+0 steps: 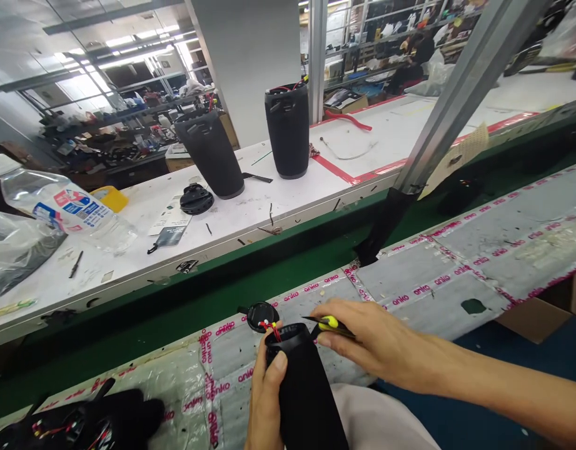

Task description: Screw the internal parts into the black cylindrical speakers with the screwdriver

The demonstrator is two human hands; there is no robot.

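Black speaker body (306, 394) at bottom centre is clamped in left hand (264, 400) fingers; right hand (367, 344) fingers pinch a yellow-handled tool (329, 324) at its rim.

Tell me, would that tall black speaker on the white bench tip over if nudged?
Probably, if pushed near the top: the speaker stands upright, tall on a narrow base. Its round body would likely roll once down. The white bench looks smooth, so it might slide first.

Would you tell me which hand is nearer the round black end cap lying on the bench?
Left. The left hand grips the speaker body just below the end cap; the right hand holds a tool further right.
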